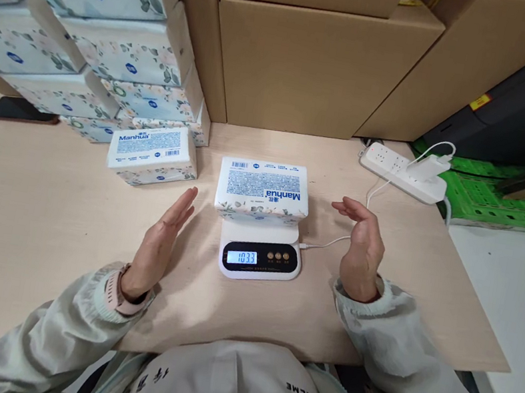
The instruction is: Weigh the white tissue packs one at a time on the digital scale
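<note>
A white and blue tissue pack (264,187) lies on a white digital scale (260,254), whose lit display reads 103.3. My left hand (158,246) is to the left of the scale, fingers stretched out, holding nothing. On the scale's right side, my right hand (362,248) is also open and touches neither pack nor scale. Another tissue pack (154,154) rests on the table beyond my left hand, in front of the stacked packs. A white cable runs from the scale's right edge past my right hand.
Stacked tissue packs (129,54) rise at the back left, beside a dark flat object (21,110). Cardboard boxes (309,73) line the back of the wooden table (61,215). A white power strip (403,172) lies at the back right, near a green crate (486,195).
</note>
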The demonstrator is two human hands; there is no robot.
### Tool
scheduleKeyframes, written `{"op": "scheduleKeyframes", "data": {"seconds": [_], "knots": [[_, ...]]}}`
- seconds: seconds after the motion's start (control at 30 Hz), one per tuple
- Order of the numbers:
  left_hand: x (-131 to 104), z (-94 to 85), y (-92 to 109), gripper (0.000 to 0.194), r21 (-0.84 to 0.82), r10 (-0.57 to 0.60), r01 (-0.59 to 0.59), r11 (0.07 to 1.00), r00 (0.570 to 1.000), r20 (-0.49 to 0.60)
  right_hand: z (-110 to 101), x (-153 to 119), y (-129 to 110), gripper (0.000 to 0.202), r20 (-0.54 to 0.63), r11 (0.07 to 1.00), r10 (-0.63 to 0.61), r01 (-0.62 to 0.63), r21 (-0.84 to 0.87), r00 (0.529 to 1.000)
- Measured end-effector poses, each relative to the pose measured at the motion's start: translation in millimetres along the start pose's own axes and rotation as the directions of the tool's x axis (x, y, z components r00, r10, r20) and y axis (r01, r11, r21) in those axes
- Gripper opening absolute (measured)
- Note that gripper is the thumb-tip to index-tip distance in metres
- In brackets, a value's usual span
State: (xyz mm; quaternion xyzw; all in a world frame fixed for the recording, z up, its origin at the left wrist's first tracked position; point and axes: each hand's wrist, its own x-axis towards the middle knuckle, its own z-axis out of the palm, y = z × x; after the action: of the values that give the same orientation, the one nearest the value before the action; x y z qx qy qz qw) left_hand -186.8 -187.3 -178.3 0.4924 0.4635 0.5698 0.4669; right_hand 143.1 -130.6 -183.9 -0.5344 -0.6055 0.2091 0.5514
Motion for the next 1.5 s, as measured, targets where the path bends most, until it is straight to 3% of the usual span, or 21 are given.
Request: {"op": "scheduleKeyframes", "data": {"seconds": [0.17,0.33,0.77,1.0,1.1,1.17,1.3,1.4,1.5], "knots": [[0,3.4,1,0.062,0.019,-0.018,0.015,1.0,0.987,0.16,-3,0,-1,0.055,0.208,0.991,-0.031,0.057,-0.122,0.978],[4,6.6,1,0.062,0.003,-0.039,0.039,0.999,0.979,0.203,-2,2,-2,0.061,0.281,0.988,-0.004,0.047,-0.148,0.96],[5,11.7,6,0.073,0.003,-0.096,0.096,0.995,0.982,0.162,-1,0,-5,0.062,0.304,0.993,0.018,0.019,-0.117,0.952],[7,12.0,1,0.065,0.025,-0.037,0.033,0.999,0.979,0.198,1,-1,-6,0.057,0.208,0.992,-0.037,0.06,-0.109,0.977],[11,20.5,3,0.065,0.021,-0.007,0.004,1.0,0.982,0.191,4,-3,-8,0.057,0.239,0.992,-0.008,0.038,-0.122,0.971],[14,28.9,5,0.065,0.0,0.009,-0.009,1.0,0.978,0.209,7,-4,-13,0.059,0.331,0.993,0.012,0.028,-0.115,0.944],[19,38.2,16,0.064,-0.051,0.061,-0.05,0.997,0.969,0.239,14,4,-39,0.062,0.538,0.996,-0.006,0.051,-0.068,0.843],[24,28.1,34,0.063,-0.05,0.152,-0.144,0.988,0.965,0.213,23,24,-76,0.069,0.625,0.993,-0.069,0.116,-0.035,0.777],[32,3.4,59,0.061,-0.026,0.259,-0.258,0.966,0.959,0.111,46,49,-115,0.078,0.706,0.977,-0.161,0.211,0.017,0.69]]}}
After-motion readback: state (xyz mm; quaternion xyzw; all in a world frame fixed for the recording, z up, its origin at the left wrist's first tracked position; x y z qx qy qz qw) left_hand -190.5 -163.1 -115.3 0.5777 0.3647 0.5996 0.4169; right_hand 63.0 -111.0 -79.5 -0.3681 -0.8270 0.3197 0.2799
